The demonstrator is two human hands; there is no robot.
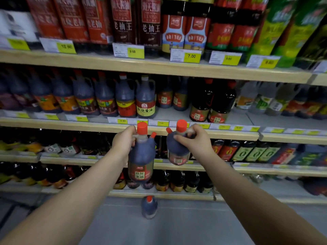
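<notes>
Left-hand bottle (140,156) 珍鲜老抽, shelf tag (128,50) 9.50, second tag (185,55) 7.00

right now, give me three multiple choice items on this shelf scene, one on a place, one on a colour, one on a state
1. Where does the loose bottle stand?
A. on the top shelf
B. on the floor below the shelves
C. in a basket

2. What colour are the caps of the left bottle and the right bottle?
A. green
B. white
C. red

3. What is the left grip doing?
A. holding the left bottle near its neck
B. hanging idle, holding nothing
C. pressing flat on a price tag

Answers:
1 B, it stands alone on the grey floor in front of the lowest shelf.
2 C, both caps show bright red above the dark bottles.
3 A, its fingers curl round the bottle's top, as the right grip does on the other.
</notes>
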